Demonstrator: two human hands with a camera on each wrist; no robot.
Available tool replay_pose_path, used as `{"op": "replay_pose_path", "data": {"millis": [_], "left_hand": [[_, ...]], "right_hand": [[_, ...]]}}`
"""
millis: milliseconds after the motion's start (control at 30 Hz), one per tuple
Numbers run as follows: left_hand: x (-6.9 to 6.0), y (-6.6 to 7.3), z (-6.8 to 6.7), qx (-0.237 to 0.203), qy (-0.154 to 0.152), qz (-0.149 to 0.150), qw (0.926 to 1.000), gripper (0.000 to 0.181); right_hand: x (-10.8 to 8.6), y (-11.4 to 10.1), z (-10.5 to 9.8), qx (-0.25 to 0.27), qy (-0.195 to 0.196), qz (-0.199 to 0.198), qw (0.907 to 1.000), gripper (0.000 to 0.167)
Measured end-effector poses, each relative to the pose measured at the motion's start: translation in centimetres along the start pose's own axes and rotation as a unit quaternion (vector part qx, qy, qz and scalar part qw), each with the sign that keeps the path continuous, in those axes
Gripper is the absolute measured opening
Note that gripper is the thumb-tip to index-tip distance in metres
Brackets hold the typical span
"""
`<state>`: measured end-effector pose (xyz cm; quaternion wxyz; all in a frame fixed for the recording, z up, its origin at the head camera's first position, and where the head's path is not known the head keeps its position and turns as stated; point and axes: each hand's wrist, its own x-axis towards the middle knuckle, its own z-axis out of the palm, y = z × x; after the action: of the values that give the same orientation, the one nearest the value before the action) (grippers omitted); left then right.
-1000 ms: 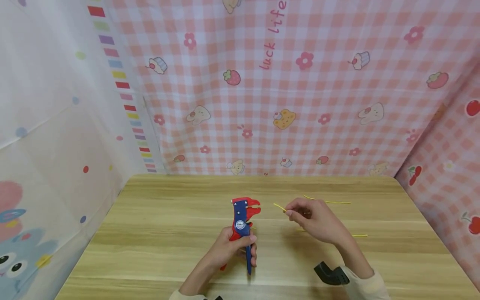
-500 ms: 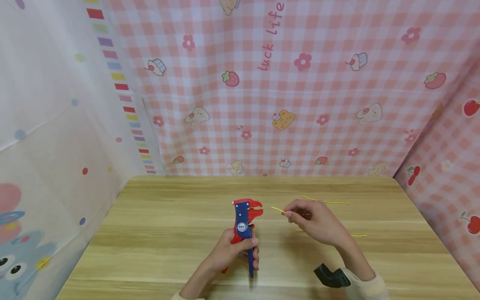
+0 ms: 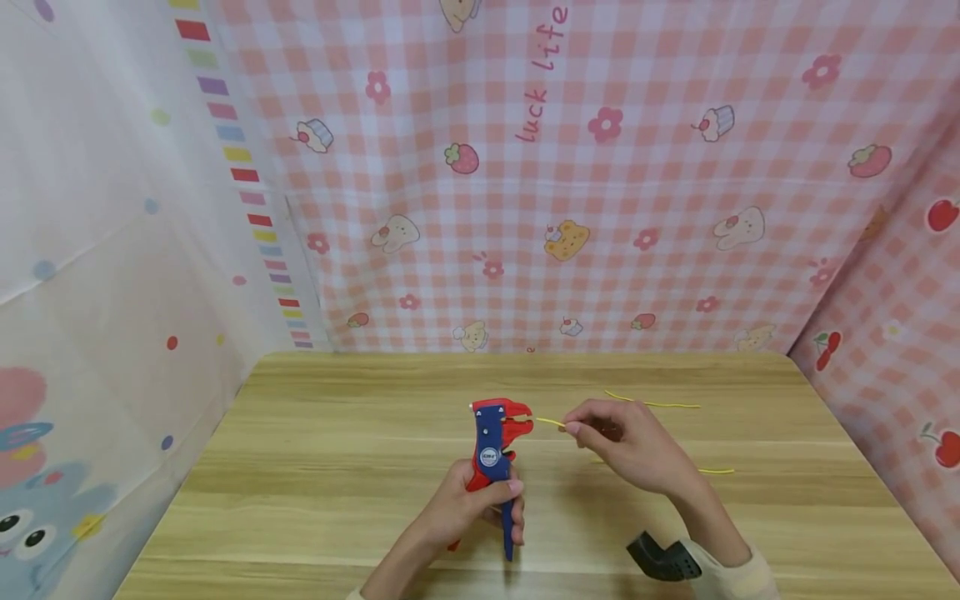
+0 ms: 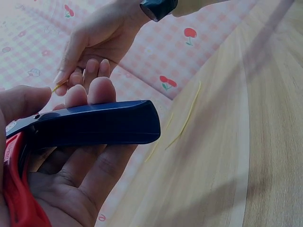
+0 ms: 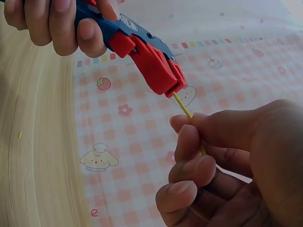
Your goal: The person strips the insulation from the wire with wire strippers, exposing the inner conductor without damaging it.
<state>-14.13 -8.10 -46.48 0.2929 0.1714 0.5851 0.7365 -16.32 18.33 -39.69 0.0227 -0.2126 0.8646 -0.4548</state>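
My left hand [image 3: 467, 503] grips a red and blue wire stripper [image 3: 489, 437] by its handles, its red head pointing right. Thumb and index finger of my right hand [image 3: 637, 446] pinch a short yellow wire [image 3: 551, 422]. In the right wrist view the free end of the yellow wire [image 5: 183, 105] is at the mouth of the stripper's red jaws; how deep it sits inside is hidden. The left wrist view shows the blue handle [image 4: 94, 124] lying across my left palm, with fingertips curled over it.
Another yellow wire [image 3: 667, 405] lies on the wooden table [image 3: 315, 467] behind my right hand. A further yellow wire [image 3: 717, 472] is partly covered by that hand. A tiny yellow piece [image 5: 20, 135] rests on the wood. Patterned cloths [image 3: 420, 183] hang around the table.
The wire stripper has moved slightly right and nearer, while the right hand has shifted a little left. The gap between the wire's end and the stripper's mouth has closed.
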Motion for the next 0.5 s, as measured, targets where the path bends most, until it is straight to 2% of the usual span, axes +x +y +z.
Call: {"op": "replay_pose_path", "data": {"millis": [200,500], "left_hand": [[-0.07,0.15,0.22,-0.004,-0.008,0.001,1.0,0.018],[-0.03,-0.05,0.51,-0.008,-0.018,0.017,0.9997,0.019]], "right_hand": [[-0.09,-0.55,0.22,0.009,0.007,0.005,0.9999,0.015],[-0.03,-0.36,0.47,0.013,0.014,-0.004,0.9998,0.014]]}}
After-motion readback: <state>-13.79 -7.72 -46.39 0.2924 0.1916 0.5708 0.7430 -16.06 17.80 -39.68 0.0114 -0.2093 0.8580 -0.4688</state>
